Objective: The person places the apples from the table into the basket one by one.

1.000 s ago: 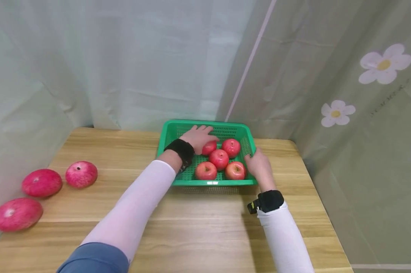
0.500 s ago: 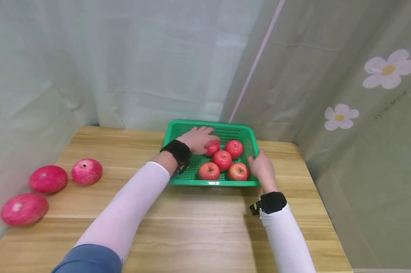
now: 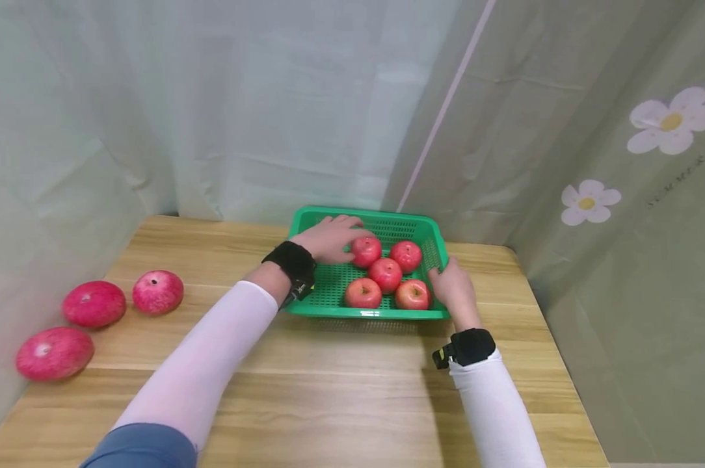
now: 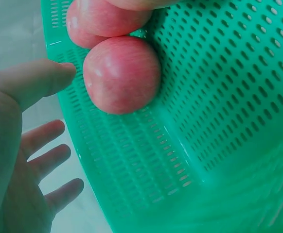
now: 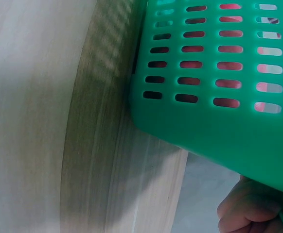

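A green perforated plastic basket stands at the back of the wooden table with several red apples inside. My left hand is over its left half, beside the back left apple. In the left wrist view, the left hand has its thumb and fingers spread, apart from the nearest apple. My right hand grips the basket's right rim, thumb inside. Only its curled fingers show below the rim in the right wrist view.
Three red, round fruits, apple-like, lie on the table's left side: one nearer the basket, one behind, one closer to me. A grey curtain hangs behind the table, and another with white flowers on the right.
My left hand has drawn back leftward from the back left apple, which shows more fully now. My right hand stays on the rim. The whole view has shifted slightly.
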Action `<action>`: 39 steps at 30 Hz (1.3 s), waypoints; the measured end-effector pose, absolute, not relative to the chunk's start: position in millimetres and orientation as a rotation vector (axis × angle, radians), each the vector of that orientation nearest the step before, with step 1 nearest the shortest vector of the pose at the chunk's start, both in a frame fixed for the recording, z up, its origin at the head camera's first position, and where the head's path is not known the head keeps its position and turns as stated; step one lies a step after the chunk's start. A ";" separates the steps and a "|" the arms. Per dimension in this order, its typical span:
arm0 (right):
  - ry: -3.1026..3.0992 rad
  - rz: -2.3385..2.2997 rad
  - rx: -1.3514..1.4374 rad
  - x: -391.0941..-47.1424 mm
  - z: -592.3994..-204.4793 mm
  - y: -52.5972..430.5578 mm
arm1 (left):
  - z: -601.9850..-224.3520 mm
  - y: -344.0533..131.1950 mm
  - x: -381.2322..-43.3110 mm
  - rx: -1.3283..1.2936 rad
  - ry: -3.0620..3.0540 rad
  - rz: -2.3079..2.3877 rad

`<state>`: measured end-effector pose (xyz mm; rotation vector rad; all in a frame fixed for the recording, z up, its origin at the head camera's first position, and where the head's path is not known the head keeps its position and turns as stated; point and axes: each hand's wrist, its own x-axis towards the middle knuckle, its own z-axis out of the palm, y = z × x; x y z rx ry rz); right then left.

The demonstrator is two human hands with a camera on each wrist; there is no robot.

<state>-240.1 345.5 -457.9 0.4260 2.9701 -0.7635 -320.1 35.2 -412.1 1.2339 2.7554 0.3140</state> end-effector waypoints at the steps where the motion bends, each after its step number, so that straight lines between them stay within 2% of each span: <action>1: 2.973 -0.760 0.426 -240.6 -458.2 345.5 | -413.0 33.0 -320.3 1.233 2.755 0.319; 10: 2.980 -0.751 0.422 -243.0 -457.9 343.2 | -418.1 12.9 -319.7 1.195 2.752 0.397; 25: 2.977 -0.759 0.451 -242.6 -457.7 346.4 | -397.0 -6.3 -310.2 1.261 2.777 0.427; 33: 2.960 -0.797 0.442 -243.1 -458.3 343.4 | -390.9 -50.9 -290.8 1.422 2.817 0.554; 39: 2.974 -0.795 0.428 -246.3 -457.1 340.7 | -402.9 -92.3 -274.1 1.441 2.872 0.617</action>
